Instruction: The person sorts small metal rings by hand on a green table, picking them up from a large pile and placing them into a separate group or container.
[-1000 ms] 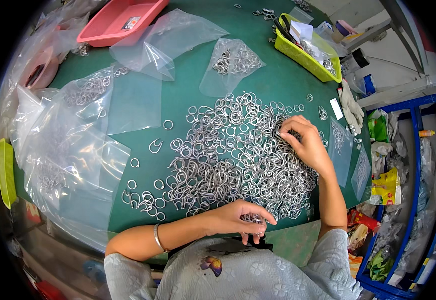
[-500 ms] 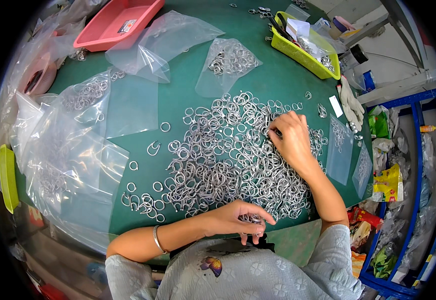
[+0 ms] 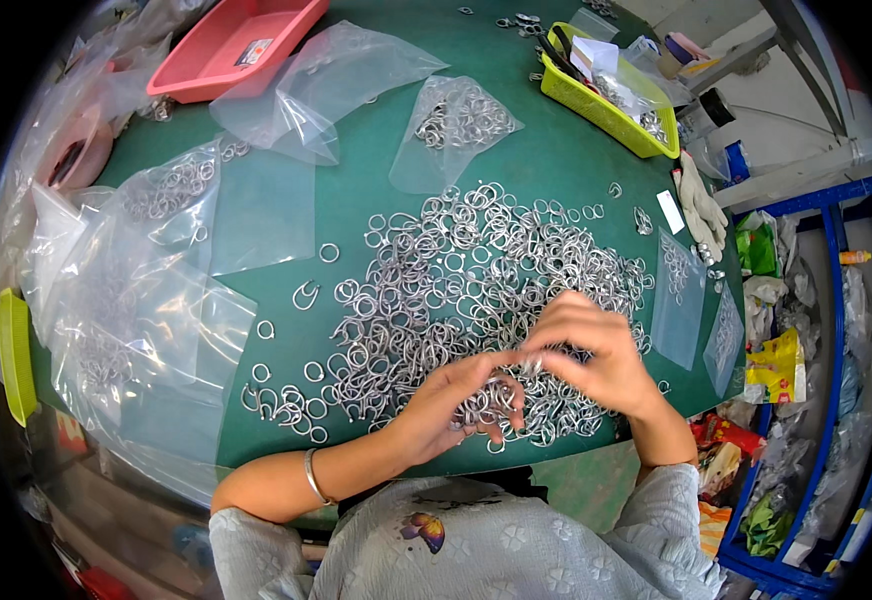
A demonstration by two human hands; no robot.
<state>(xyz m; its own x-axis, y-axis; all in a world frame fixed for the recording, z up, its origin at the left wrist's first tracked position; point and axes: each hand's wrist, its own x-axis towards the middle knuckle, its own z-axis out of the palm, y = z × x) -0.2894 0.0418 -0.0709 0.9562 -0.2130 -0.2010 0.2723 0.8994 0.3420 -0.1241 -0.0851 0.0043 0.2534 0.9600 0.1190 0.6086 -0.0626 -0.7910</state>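
Note:
A broad pile of silver metal rings (image 3: 406, 330), many with a gap and small knobs at the ends, covers the middle of the green table. Cupped at the pile's near edge, my left hand (image 3: 446, 395) holds several of these rings (image 3: 486, 403) in its curled fingers. My right hand (image 3: 601, 350) is bent over the left fingertips, its thumb and fingers closed around what looks like a ring (image 3: 533, 368). The right fingertips are slightly blurred, and part of the left palm is hidden.
Clear plastic bags (image 3: 156, 310) spread over the table's left side. A bag of rings (image 3: 456, 125) lies beyond the pile. A pink tray (image 3: 201, 70) and a yellow-green basket (image 3: 606, 115) stand farther back. White gloves (image 3: 701, 210) and small bags (image 3: 678, 300) lie right, near blue shelving (image 3: 826, 400).
My right hand has come back from the pile's right side to the left hand. The left hand has risen slightly over the pile, still holding rings.

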